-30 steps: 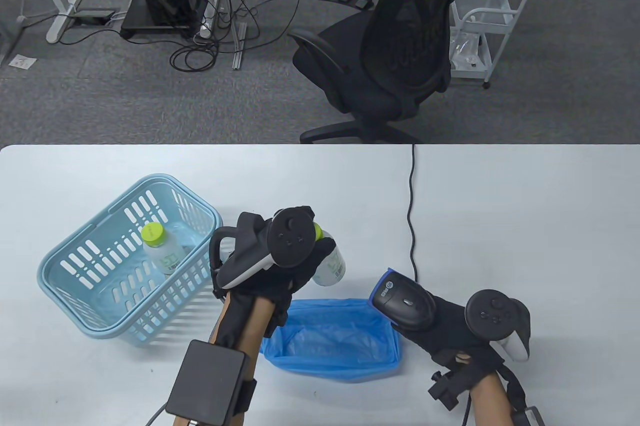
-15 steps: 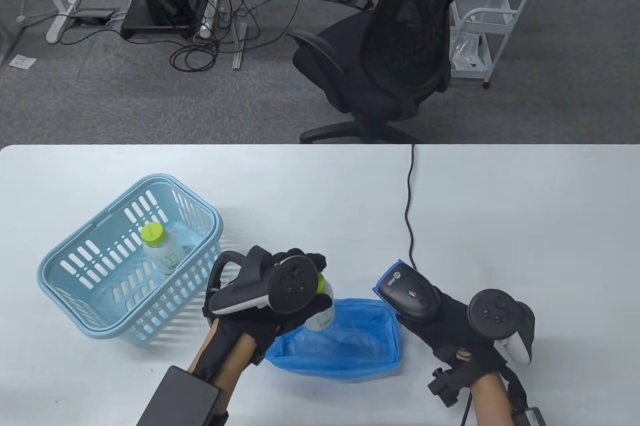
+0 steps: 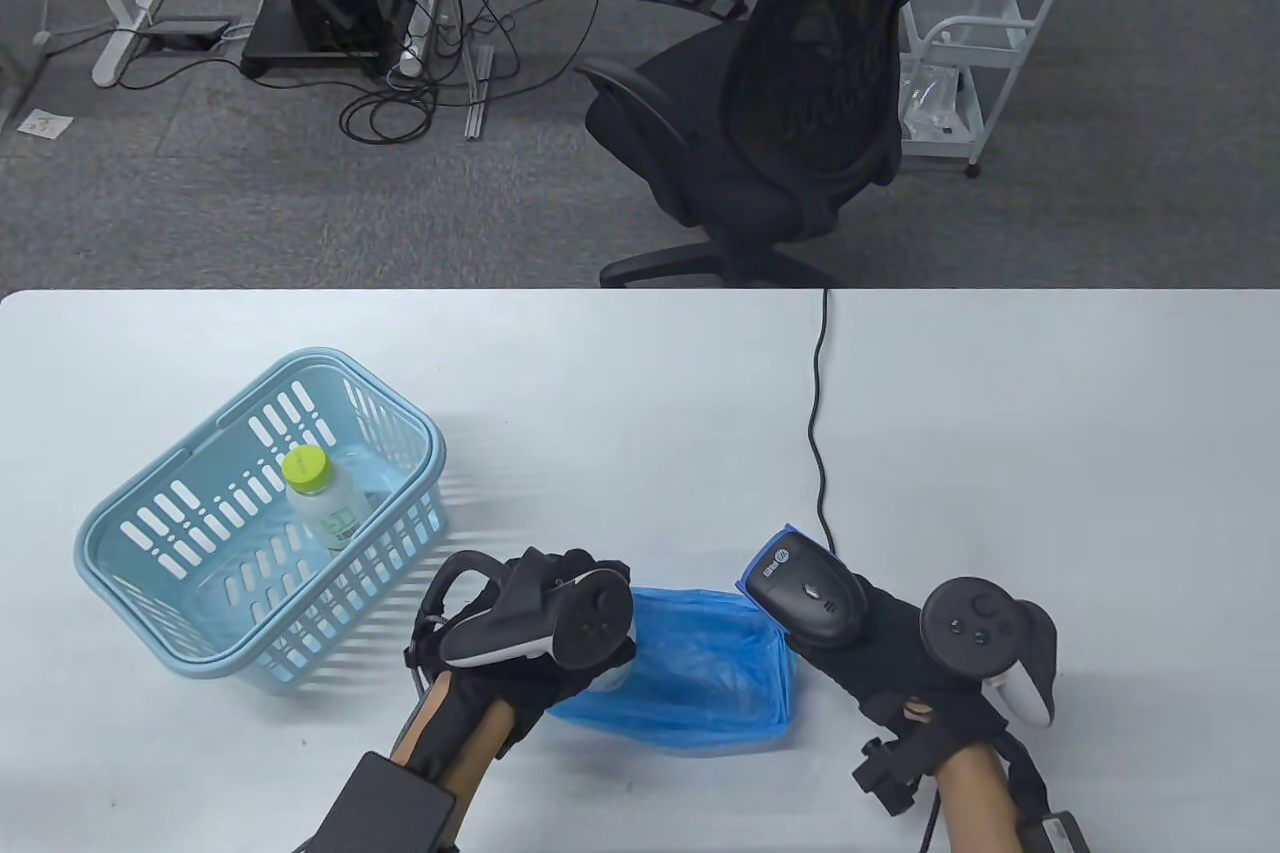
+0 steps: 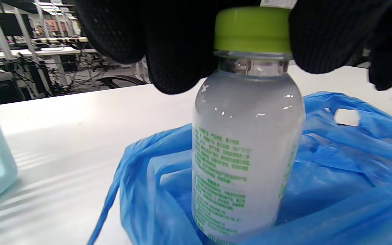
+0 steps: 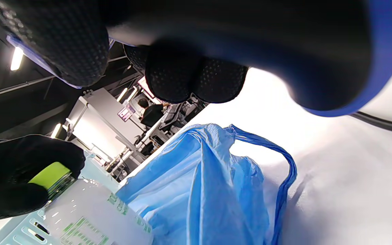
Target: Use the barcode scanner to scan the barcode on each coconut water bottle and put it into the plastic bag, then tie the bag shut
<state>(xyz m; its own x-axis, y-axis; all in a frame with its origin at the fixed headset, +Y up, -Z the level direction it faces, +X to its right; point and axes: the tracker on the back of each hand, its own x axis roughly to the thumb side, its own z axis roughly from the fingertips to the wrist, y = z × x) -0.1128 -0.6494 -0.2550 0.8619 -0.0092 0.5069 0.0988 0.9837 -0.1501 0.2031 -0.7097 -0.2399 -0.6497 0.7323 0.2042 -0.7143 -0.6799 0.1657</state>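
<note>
The white table (image 3: 1000, 413) carries everything, and places here are told from the blue plastic bag (image 3: 700, 673), which lies open near the front edge. To the left of the bag a light blue basket (image 3: 130, 533) is seen, tipped a little, and one coconut water bottle with a green cap (image 3: 322, 493) is left inside it. The bag itself is being filled: a second coconut water bottle (image 4: 243, 153) is held upright, its long axis straight up and down, with its bottom already down among the blue folds at the bag's left side. This bottle is gripped at its green cap (image 4: 252, 29) by the left hand (image 3: 540, 613), whose fingers are curled round the top. So the left hand is the nearer one, right above the bag, and the coming move seems to be letting the bottle go. Just to the right of the bag the black barcode scanner (image 3: 805, 593) is held by the right hand (image 3: 900, 653), with fingers wrapped round its handle. The scanner's black cable (image 3: 820, 413) is seen running away across the table behind the bag.
</note>
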